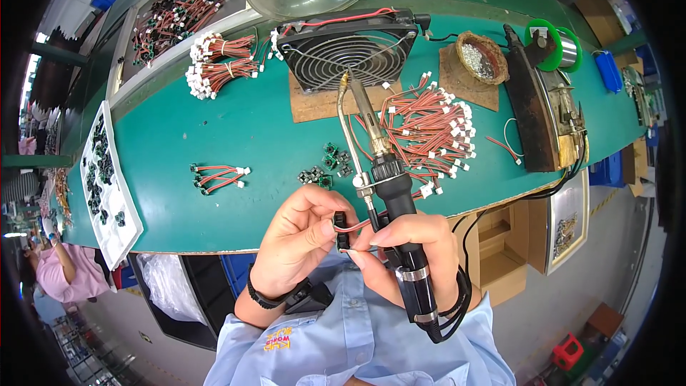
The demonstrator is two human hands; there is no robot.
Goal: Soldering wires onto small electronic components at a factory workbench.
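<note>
My left hand (pixel 304 232) pinches a small black part (pixel 341 230) between thumb and fingers, just over the table's near edge. In my right hand (pixel 421 254) is a black-handled soldering iron (pixel 393 179), its metal tip pointing away from me toward the fan; a thin feed tube (pixel 350 136) runs along its side. The right thumb and fingertips also pinch a red-and-white wire lead (pixel 355 227) whose end meets the black part. Beyond my hands lies a cluster of small black and green parts (pixel 325 168). Several wired parts (pixel 220 177) lie to the left.
A black fan (pixel 346 50) stands at the back. Right of it are a wire-lead pile (pixel 429 129), a bowl of pellets (pixel 480 58), a solder spool (pixel 568 50) and a dark metal fixture (pixel 539 111). A white tray (pixel 118 239) and bundled leads (pixel 221 64) sit left.
</note>
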